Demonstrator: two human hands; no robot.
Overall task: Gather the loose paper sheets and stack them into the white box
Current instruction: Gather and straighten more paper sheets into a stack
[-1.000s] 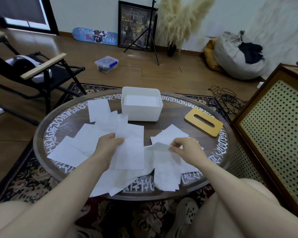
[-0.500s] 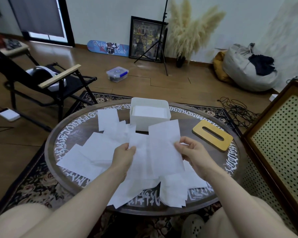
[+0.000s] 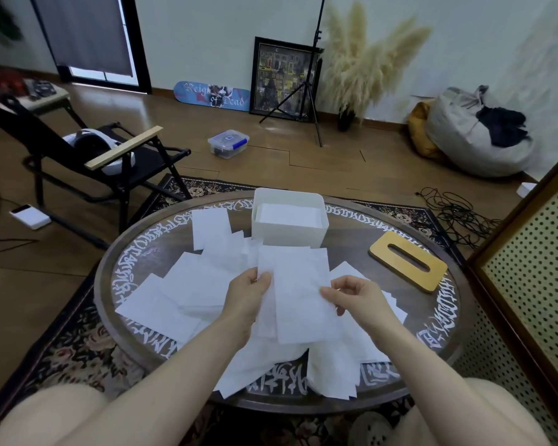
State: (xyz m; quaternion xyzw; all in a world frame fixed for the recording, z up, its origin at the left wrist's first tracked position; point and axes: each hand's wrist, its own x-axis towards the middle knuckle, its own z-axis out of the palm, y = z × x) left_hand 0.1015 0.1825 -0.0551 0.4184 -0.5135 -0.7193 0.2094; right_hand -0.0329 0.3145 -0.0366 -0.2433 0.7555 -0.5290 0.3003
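A single head-worn wide-angle camera looks forward and down from just above a seated person's forearms, close over a round table point(image 3: 116, 278), taking in the floor and far wall point(image 3: 207, 33) beyond it

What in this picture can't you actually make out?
From the head view:
- How many sheets are in the white box: its walls hide the stack's depth.
- How many sheets the left hand and right hand grip: they overlap.
- The lettering round the table rim: partly covered by loose sheets.
- What the clear tub on the floor holds: too small.
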